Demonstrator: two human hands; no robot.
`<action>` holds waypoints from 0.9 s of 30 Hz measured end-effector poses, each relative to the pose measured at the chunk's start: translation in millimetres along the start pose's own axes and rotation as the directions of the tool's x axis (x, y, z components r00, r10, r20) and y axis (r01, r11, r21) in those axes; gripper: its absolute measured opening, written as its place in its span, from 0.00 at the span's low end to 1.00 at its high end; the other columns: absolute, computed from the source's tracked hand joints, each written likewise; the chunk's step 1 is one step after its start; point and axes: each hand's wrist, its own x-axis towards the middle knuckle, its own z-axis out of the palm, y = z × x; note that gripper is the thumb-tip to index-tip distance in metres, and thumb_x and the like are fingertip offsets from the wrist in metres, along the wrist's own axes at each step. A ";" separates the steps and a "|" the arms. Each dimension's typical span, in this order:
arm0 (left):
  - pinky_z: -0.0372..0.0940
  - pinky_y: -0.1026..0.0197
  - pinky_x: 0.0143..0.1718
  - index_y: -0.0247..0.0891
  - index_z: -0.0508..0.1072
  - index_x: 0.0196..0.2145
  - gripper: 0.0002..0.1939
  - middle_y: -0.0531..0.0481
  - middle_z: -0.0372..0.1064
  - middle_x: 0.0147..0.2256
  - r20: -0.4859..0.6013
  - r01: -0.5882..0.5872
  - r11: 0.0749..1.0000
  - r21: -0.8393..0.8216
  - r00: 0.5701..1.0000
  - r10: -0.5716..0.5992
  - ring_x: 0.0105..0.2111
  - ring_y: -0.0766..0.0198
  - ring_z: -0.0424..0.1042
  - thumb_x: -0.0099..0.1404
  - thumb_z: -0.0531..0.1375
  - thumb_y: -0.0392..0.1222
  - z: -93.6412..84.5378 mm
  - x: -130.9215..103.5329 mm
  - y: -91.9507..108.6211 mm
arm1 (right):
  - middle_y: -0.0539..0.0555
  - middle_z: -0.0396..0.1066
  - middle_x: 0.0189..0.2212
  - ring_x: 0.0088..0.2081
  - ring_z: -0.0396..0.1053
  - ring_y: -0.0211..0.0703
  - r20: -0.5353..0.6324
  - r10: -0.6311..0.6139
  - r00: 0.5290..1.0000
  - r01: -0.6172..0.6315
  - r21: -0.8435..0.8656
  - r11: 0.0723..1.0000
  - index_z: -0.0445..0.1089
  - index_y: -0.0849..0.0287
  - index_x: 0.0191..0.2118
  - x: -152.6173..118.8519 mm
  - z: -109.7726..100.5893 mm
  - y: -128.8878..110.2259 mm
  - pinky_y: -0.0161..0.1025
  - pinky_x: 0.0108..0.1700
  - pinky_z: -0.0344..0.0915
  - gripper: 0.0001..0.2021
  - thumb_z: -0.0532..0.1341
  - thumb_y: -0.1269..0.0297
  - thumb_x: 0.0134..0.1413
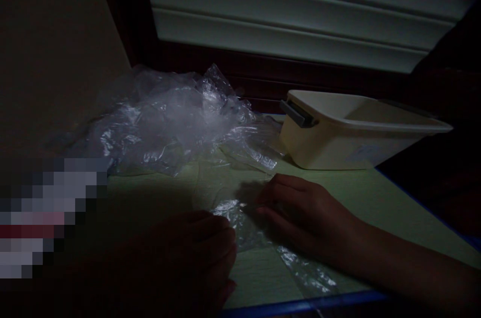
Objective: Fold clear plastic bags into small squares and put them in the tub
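Film (244, 233) lies on the bench (248, 278), nearside left of the tub (323, 147), between left hand (214, 248) and right hand (310, 208), fingers curled, either grip's hold indeterminable; such thin, slack material warrants light, even fingertip pressure.

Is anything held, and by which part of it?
The left hand and right hand are at opposite sides of some clear plastic; whether either grips it cannot be told.
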 end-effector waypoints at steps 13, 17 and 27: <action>0.61 0.62 0.32 0.39 0.71 0.30 0.22 0.53 0.73 0.30 -0.037 0.074 0.997 -0.011 0.997 -0.074 0.26 0.65 0.67 0.76 0.42 0.39 0.2 -1.0 1.5 | 0.58 0.71 0.33 0.36 0.69 0.43 0.225 -0.049 0.973 0.044 0.027 0.999 0.75 0.66 0.38 1.5 -6.3 -7.3 0.39 0.39 0.66 0.10 0.55 0.73 0.62; 0.61 0.62 0.32 0.38 0.71 0.31 0.22 0.53 0.73 0.29 -0.054 0.070 0.997 -0.014 0.996 -0.071 0.25 0.65 0.67 0.77 0.42 0.39 1.3 -0.6 2.2 | 0.58 0.71 0.35 0.37 0.69 0.44 0.216 -0.064 0.974 0.077 -0.051 0.996 0.74 0.65 0.41 1.0 -1.8 -5.6 0.40 0.40 0.66 0.10 0.55 0.71 0.63; 0.62 0.62 0.30 0.41 0.71 0.29 0.13 0.53 0.73 0.31 0.143 0.094 0.994 -0.048 0.986 -0.086 0.28 0.63 0.68 0.70 0.53 0.43 5.9 -3.8 -1.5 | 0.55 0.71 0.29 0.30 0.65 0.42 0.082 -0.225 0.971 0.239 -0.255 0.937 0.74 0.63 0.35 -1.4 5.6 -3.7 0.38 0.32 0.61 0.14 0.52 0.71 0.67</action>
